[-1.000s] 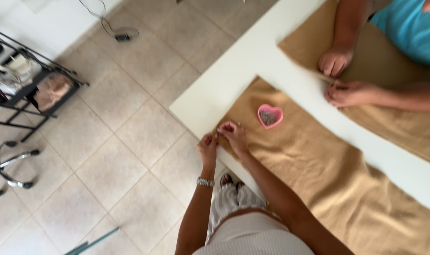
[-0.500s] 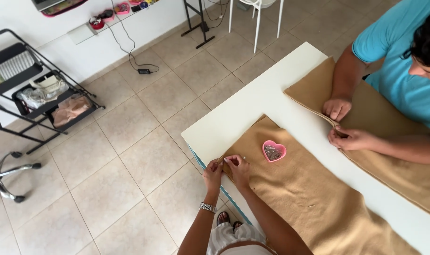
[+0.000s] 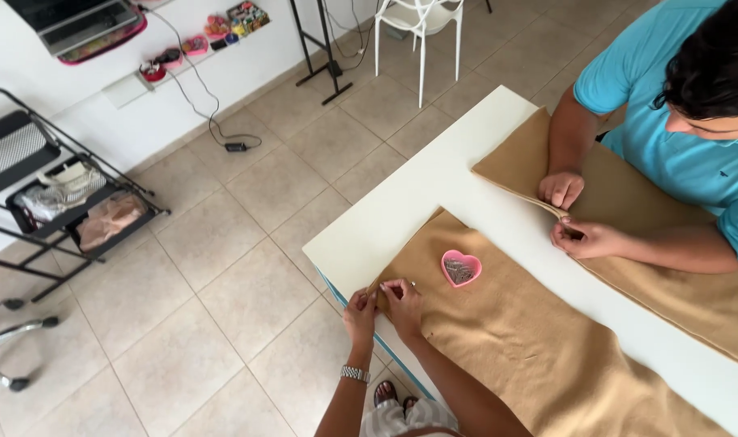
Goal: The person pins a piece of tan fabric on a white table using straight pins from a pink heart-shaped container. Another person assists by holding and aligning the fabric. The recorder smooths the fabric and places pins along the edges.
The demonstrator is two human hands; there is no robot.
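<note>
Tan fabric (image 3: 531, 340) lay on the white table (image 3: 433, 194), long axis running 10 to 4 o'clock. Left hand (image 3: 359, 311) and right hand (image 3: 401, 299) pinched its near corner edge, fingers pressed together; pink heart-shaped dish (image 3: 461, 268) sat at 2 o'clock, nearer the right hand

Contents of the pink heart-shaped dish (image 3: 461, 268) are too small to identify. Beside it, the tan fabric (image 3: 539, 348) runs off the bottom edge. Nearer, fingertips (image 3: 382, 295) hide anything pinched there.
</note>
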